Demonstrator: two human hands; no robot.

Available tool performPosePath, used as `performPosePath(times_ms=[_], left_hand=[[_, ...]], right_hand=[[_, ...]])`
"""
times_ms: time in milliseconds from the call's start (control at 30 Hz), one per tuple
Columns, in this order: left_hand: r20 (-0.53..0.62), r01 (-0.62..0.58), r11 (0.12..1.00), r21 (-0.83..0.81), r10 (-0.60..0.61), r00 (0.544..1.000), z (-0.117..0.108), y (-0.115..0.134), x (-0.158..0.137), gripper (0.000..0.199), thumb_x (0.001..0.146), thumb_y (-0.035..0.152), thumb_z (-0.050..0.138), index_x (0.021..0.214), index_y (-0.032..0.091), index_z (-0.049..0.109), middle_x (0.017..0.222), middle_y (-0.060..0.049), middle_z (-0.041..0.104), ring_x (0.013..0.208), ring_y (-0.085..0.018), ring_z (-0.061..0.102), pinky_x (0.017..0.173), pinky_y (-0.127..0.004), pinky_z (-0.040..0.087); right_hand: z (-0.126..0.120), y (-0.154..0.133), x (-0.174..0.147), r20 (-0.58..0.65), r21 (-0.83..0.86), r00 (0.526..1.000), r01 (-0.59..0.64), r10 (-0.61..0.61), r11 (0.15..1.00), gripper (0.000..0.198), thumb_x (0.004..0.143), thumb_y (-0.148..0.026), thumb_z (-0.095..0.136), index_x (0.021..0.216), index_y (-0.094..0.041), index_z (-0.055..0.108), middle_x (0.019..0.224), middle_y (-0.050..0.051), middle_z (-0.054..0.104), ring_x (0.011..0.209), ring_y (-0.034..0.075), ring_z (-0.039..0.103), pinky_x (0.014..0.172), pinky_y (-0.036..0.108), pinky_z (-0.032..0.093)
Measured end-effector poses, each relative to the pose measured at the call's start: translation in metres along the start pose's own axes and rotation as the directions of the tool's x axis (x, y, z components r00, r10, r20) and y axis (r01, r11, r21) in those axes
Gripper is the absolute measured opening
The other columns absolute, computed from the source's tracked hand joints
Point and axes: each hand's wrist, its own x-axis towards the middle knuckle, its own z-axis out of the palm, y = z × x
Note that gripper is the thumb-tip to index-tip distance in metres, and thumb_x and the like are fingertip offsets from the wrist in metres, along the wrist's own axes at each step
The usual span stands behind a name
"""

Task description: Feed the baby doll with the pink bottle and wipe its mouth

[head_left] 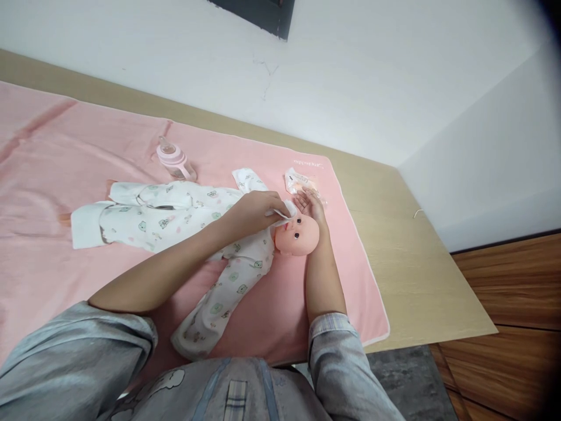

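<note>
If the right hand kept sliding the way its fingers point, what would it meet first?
Probably the small plastic packet lying on the pink mat just beyond the right hand; past that, the wall. Depth is unclear.

1. The doll's head [298,234] looks like smooth plastic or vinyl with a faint sheen.
2. The doll's romper [175,219] is soft matt cloth, white with small printed figures.
3. The white wipe [284,210] under the left hand [256,210] appears thin, soft and matt.
4. The pink mat [52,169] is matt cloth with a fine texture.
5. The counter [416,275] shows pale wood-grain laminate, smooth and matt.
6. The bottle [175,161] is glossy, translucent pink plastic.
7. The packet [300,180] looks like crinkled glossy film.
</note>
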Motion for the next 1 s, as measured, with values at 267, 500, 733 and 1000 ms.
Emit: performPosePath(times_ms=[267, 500, 733, 1000], left_hand=[[0.064, -0.026, 1.000, 0.018, 0.025, 0.998, 0.0041, -0.0027, -0.0020, 0.016, 0.084, 0.013, 0.066, 0.089, 0.022, 0.078, 0.088, 0.001, 0.067, 0.077, -0.014, 0.061, 0.068, -0.023, 0.039], [-0.004, -0.046, 0.998, 0.037, 0.046, 0.999, 0.0068, -0.0053, 0.0001, 0.014, 0.083, 0.011, 0.067, 0.087, 0.020, 0.077, 0.086, 0.001, 0.067, 0.076, -0.014, 0.062, 0.067, -0.023, 0.040], [-0.021, -0.036, 0.997, 0.066, 0.037, 0.999, 0.0055, -0.0047, 0.0001, 0.016, 0.085, 0.013, 0.061, 0.090, 0.018, 0.075, 0.094, -0.001, 0.067, 0.082, -0.016, 0.063, 0.071, -0.025, 0.042], [0.034, -0.019, 0.998, 0.068, 0.017, 0.999, 0.0002, -0.0037, -0.0021, 0.021, 0.086, 0.019, 0.055, 0.094, 0.020, 0.074, 0.099, -0.002, 0.068, 0.085, -0.018, 0.063, 0.074, -0.027, 0.044]], right_hand=[[-0.0021, -0.0026, 0.0038, 0.031, -0.044, 0.999, -0.014, 0.015, 0.999, 0.019, 0.078, -0.027, 0.073, 0.093, -0.023, 0.061, 0.091, -0.001, 0.072, 0.095, 0.012, 0.069, 0.097, 0.031, 0.057], [-0.0031, -0.0015, 0.0043, 0.023, -0.056, 1.000, -0.020, 0.022, 0.998, 0.019, 0.078, -0.029, 0.073, 0.092, -0.024, 0.061, 0.091, -0.002, 0.071, 0.092, 0.012, 0.069, 0.095, 0.031, 0.058], [-0.0024, -0.0021, 0.0016, 0.039, -0.044, 0.999, -0.023, 0.025, 0.999, 0.021, 0.078, -0.029, 0.074, 0.094, -0.023, 0.062, 0.094, -0.002, 0.072, 0.097, 0.012, 0.069, 0.097, 0.031, 0.057], [0.0032, -0.0046, -0.0039, 0.007, -0.060, 1.000, -0.014, 0.015, 0.998, 0.021, 0.078, -0.030, 0.074, 0.093, -0.024, 0.061, 0.096, 0.000, 0.072, 0.099, 0.013, 0.069, 0.096, 0.033, 0.058]])
